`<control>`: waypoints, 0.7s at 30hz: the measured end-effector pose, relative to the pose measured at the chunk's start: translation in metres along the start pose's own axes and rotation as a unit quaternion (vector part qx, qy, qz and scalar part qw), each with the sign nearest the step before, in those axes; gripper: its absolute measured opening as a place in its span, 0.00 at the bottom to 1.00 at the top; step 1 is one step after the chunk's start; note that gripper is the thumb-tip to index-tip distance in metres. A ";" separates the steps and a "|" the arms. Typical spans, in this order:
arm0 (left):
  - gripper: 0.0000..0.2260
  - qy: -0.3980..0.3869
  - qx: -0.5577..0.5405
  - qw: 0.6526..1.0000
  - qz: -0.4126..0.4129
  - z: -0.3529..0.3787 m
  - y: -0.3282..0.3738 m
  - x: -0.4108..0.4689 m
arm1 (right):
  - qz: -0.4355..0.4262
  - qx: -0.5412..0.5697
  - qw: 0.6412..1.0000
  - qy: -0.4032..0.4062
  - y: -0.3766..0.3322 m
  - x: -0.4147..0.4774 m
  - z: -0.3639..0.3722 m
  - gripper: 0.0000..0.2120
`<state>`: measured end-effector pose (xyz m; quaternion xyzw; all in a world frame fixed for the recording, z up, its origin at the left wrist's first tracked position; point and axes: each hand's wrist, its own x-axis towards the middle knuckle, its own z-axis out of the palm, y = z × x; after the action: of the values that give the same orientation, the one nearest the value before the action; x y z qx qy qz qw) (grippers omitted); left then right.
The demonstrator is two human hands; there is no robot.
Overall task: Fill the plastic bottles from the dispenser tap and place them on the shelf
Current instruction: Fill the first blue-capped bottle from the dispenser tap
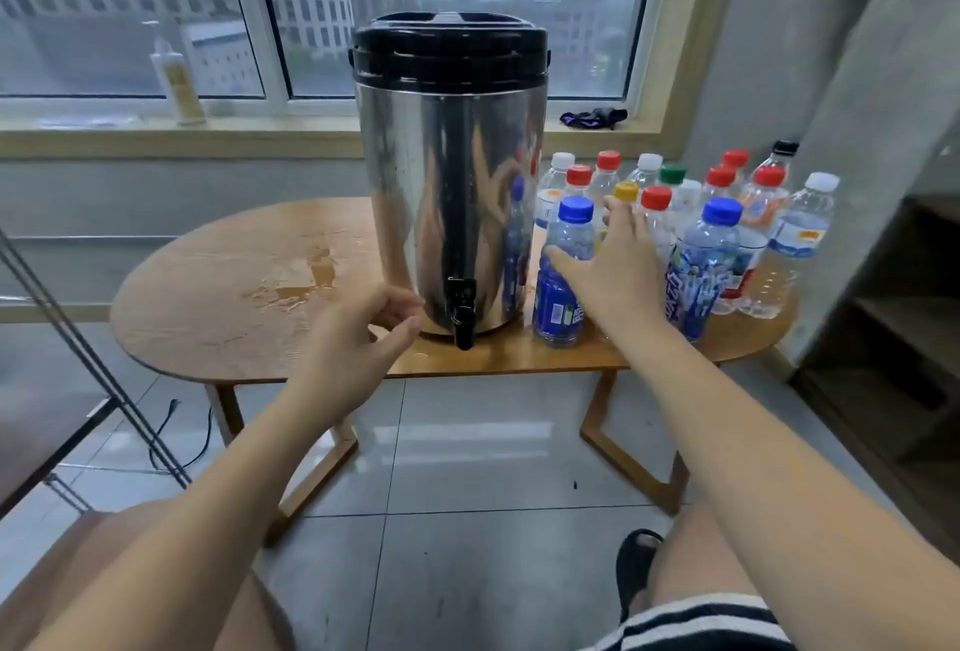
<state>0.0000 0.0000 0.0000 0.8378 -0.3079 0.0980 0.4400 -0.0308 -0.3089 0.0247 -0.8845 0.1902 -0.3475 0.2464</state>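
Bare forearms stretch forward over the knees toward a low wooden table [208, 338], where a puddle [296, 281] lies on the left part. Next, the left hand [358, 338] hovers just beside the tap [461, 310] of the steel dispenser [452, 183], fingers loosely curled, grasping nothing. Just right of the dispenser, at the table's front, stands the blue-capped bottle [563, 281]: upright, long axis vertical, cap on and pointing up. The right hand [608, 266] is spread, thumb touching the bottle's front, fingers not closed round it. Behind and rightward the other bottles [727, 214] stand tightly packed. I judge the spread fingers could topple a neighbour, and the wet top could let one slide. Far right is the shelf [893, 297]
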 end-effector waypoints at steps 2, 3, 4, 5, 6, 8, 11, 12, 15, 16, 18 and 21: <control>0.07 0.017 -0.008 1.000 0.004 0.000 0.008 0.007 | 0.009 -0.009 1.000 -0.006 -0.002 0.003 0.002 0.43; 0.07 0.019 -0.009 1.000 0.007 0.001 0.012 0.010 | 0.016 -0.009 1.000 -0.015 -0.002 0.003 0.004 0.43; 0.08 0.014 -0.010 1.000 0.009 0.003 0.018 0.013 | 0.023 -0.012 0.999 -0.028 -0.003 0.002 0.005 0.44; 0.08 0.013 -0.015 1.000 0.014 0.005 0.021 0.016 | 0.028 -0.011 0.999 -0.033 -0.002 0.002 0.008 0.43; 0.08 0.011 -0.018 1.000 0.019 0.006 0.024 0.018 | 0.027 -0.012 0.999 -0.037 -0.002 0.002 0.010 0.43; 0.09 0.008 -0.035 0.999 0.023 0.007 0.028 0.025 | 0.016 -0.012 0.999 -0.034 0.000 -0.001 0.011 0.39; 0.11 0.007 -0.069 0.997 0.029 0.009 0.037 0.030 | -0.028 0.025 0.999 -0.033 -0.001 -0.017 0.005 0.33; 0.11 0.006 -0.090 0.996 0.028 0.010 0.040 0.030 | -0.046 0.044 0.997 -0.035 -0.004 -0.025 0.002 0.31; 0.12 -0.005 -0.147 0.989 0.022 0.012 0.048 0.026 | -0.088 0.108 0.988 -0.059 -0.012 -0.054 -0.008 0.27; 0.13 -0.006 -0.146 0.989 0.035 0.014 0.050 0.024 | -0.096 0.129 0.985 -0.069 -0.015 -0.063 -0.011 0.27; 0.16 -0.021 -0.145 0.988 0.057 0.019 0.050 0.020 | -0.086 0.187 0.971 -0.121 -0.020 -0.082 -0.012 0.25; 0.19 -0.052 -0.142 0.986 0.075 0.028 0.043 0.010 | -0.075 0.237 0.944 -0.217 -0.020 -0.104 -0.002 0.24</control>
<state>-0.0209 -0.0448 0.0176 0.7457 -0.4028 0.0422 0.5290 -0.0998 -0.2402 -0.0166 -0.8664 -0.0222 -0.1995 0.4573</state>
